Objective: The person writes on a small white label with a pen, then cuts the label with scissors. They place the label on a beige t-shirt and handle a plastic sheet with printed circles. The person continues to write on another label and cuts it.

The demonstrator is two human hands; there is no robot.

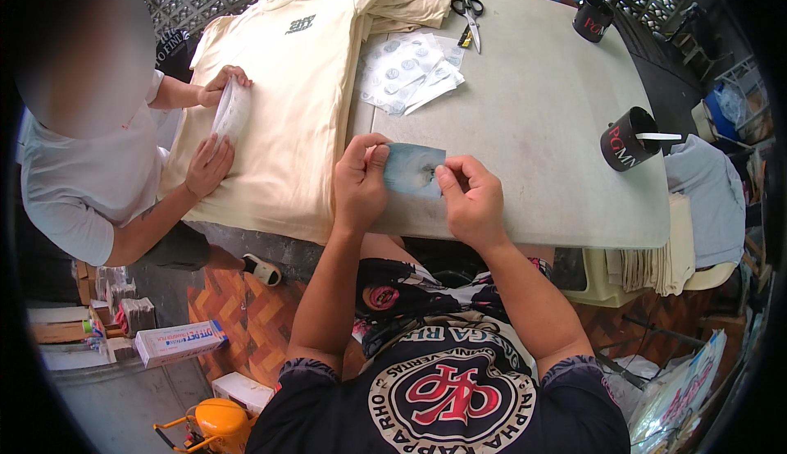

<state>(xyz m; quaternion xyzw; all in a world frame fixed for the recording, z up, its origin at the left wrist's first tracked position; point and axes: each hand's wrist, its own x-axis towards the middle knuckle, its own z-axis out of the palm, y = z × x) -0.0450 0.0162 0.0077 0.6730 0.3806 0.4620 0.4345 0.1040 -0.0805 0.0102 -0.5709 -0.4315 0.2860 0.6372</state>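
My left hand (361, 179) and my right hand (471, 200) together hold a small pale blue sheet (414, 168) just above the near edge of the grey table (533, 118). Left thumb and fingers pinch its left edge. The right fingertips press on its right edge. A stack of cream T-shirts (287, 93) lies on the table's left part, right beside my left hand.
A co-worker at the left presses both hands (215, 134) on a clear bag on the shirts. White printed sheets (410, 73) and scissors (470, 18) lie beyond my hands. Two black mugs (627, 138) (592, 19) stand at the right. Folded cloth (656, 265) is stacked on a chair.
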